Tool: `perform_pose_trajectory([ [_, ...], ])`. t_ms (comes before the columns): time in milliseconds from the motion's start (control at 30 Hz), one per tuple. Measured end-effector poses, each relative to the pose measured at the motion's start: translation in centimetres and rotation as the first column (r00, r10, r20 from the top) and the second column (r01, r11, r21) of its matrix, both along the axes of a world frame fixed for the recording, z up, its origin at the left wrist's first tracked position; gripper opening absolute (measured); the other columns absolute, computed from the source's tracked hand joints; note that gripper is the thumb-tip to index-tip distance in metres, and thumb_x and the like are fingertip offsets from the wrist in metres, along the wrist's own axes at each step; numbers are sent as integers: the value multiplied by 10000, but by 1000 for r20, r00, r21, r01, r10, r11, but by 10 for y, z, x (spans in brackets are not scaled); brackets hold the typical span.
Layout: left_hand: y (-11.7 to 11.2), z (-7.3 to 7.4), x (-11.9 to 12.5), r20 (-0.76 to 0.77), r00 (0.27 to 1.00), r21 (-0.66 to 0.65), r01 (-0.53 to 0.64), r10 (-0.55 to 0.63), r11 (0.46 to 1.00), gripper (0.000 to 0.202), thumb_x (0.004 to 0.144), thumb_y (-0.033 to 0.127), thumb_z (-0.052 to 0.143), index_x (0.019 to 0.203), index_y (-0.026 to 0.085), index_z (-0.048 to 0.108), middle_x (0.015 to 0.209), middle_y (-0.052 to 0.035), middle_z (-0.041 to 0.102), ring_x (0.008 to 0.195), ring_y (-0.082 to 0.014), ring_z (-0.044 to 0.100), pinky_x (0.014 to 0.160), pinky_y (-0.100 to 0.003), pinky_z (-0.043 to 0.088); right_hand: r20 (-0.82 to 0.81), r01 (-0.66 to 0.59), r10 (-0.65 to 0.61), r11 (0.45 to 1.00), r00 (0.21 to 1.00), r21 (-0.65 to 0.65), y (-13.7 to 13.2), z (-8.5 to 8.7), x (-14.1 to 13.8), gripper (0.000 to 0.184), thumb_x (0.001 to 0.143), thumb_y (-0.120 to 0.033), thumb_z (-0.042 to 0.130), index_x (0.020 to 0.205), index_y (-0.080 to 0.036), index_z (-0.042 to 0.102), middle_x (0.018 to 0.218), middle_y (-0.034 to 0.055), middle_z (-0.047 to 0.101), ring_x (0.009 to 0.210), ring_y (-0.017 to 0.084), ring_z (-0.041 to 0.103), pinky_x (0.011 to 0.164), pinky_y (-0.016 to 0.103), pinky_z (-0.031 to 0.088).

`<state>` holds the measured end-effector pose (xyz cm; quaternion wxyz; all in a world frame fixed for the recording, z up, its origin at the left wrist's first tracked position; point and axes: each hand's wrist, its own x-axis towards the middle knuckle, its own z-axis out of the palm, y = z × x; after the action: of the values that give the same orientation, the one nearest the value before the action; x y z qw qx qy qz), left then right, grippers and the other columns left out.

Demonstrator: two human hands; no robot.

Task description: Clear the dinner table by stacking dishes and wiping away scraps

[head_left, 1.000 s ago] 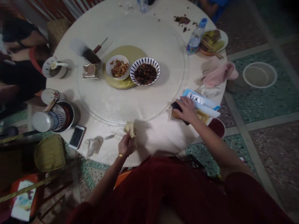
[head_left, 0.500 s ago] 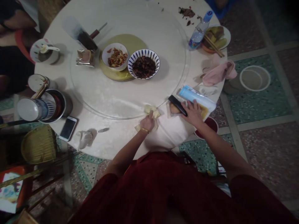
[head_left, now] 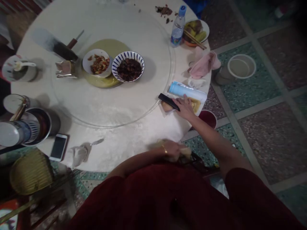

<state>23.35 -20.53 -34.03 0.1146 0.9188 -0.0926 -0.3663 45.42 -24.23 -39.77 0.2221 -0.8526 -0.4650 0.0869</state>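
Note:
At the table's near edge, close to my body, my left hand point(head_left: 173, 150) is closed around a pale yellow cloth point(head_left: 185, 151); part of the cloth trails behind the wrist, and the fingertips are blurred. My right hand point(head_left: 185, 108) lies with fingers spread over a group of items at the table's right edge. Its thumb side touches a flat black object point(head_left: 168, 101) whose kind I cannot make out. Under the fingers is a yellow-framed packet point(head_left: 195, 104), and just beyond it lies a light blue packet point(head_left: 187, 92).
On the round white table point(head_left: 115, 143) stand a bowl of chopped food point(head_left: 98, 64), a striped bowl of dark food point(head_left: 129, 68), a water bottle point(head_left: 177, 28) and a pink cloth point(head_left: 202, 64). A phone point(head_left: 59, 147) and a pot point(head_left: 54, 123) are at left. A bucket point(head_left: 241, 66) stands on the floor.
My left hand has swept the cloth across the table towards me and to the right, reaching the near edge. My right hand stays on the packets. The camera view has shifted right.

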Motion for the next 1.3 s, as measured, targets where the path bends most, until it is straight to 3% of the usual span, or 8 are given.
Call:
perform_pose_trajectory([
  [200, 93, 62, -7, 308, 898, 302, -405, 314, 863, 523, 924, 240, 360, 1445, 280, 384, 1161, -85, 619, 989, -200, 619, 791, -295, 478, 64, 49, -54, 995, 996, 90, -4, -9, -6, 641, 871, -329, 507, 1477, -215, 332, 1417, 134, 456, 1374, 439, 205, 1051, 647, 204],
  [367, 37, 9, -22, -14, 993, 83, -117, 118, 990, 454, 918, 236, 409, 1357, 273, 519, 1057, -80, 672, 937, -216, 631, 710, -282, 471, 117, 54, -68, 991, 991, 118, -3, -17, -5, 626, 885, -337, 509, 1471, -183, 349, 1391, 169, 478, 1360, 451, 237, 1021, 657, 225],
  [467, 22, 8, -43, -12, 991, -61, -135, 134, 989, 422, 883, 265, 486, 1290, 324, 583, 1044, -25, 701, 900, -189, 643, 729, -254, 473, 124, 64, -76, 994, 989, 92, -4, -16, -4, 635, 873, -324, 536, 1465, -177, 356, 1394, 154, 476, 1359, 441, 249, 1018, 665, 228],
  [667, 162, 105, -149, 549, 488, 74, -837, 678, 543, 463, 916, 202, 361, 1348, 197, 530, 1168, -52, 658, 1005, -176, 608, 863, -256, 454, 63, 79, -84, 994, 994, 74, -2, -13, -8, 618, 900, -301, 511, 1472, -148, 335, 1416, 195, 438, 1375, 440, 200, 1017, 671, 183],
  [767, 188, 102, -177, 583, 485, 281, -873, 652, 398, 504, 907, 211, 397, 1405, 156, 451, 1113, -89, 653, 928, -191, 616, 792, -273, 454, 70, 85, -88, 996, 994, 36, -1, -6, -10, 606, 900, -303, 503, 1464, -140, 351, 1410, 200, 438, 1367, 433, 209, 1022, 650, 191],
  [833, 163, 70, -167, 504, 617, 371, -787, 605, 493, 522, 908, 219, 390, 1426, 165, 422, 1080, -101, 648, 905, -197, 619, 761, -275, 453, 87, 85, -85, 996, 993, 1, 0, 0, -9, 610, 891, -304, 504, 1463, -156, 354, 1414, 180, 442, 1363, 425, 217, 1026, 622, 216],
  [1000, 39, 0, -79, 72, 981, 125, -187, 180, 974, 519, 882, 251, 433, 1400, 225, 451, 1020, -96, 661, 879, -204, 622, 726, -287, 470, 89, 77, -69, 994, 994, -83, 3, 6, -5, 672, 871, -328, 488, 1497, -207, 275, 1464, 138, 401, 1386, 414, 184, 1042, 628, 192],
  [1300, 41, 10, 72, 145, 963, 327, -264, 228, 907, 599, 904, 176, 344, 1487, 115, 222, 1143, -187, 632, 989, -260, 643, 774, -354, 498, 86, 63, -55, 994, 995, -94, 4, 10, -7, 695, 869, -337, 489, 1511, -268, 231, 1494, 110, 366, 1408, 399, 152, 1072, 602, 163],
])
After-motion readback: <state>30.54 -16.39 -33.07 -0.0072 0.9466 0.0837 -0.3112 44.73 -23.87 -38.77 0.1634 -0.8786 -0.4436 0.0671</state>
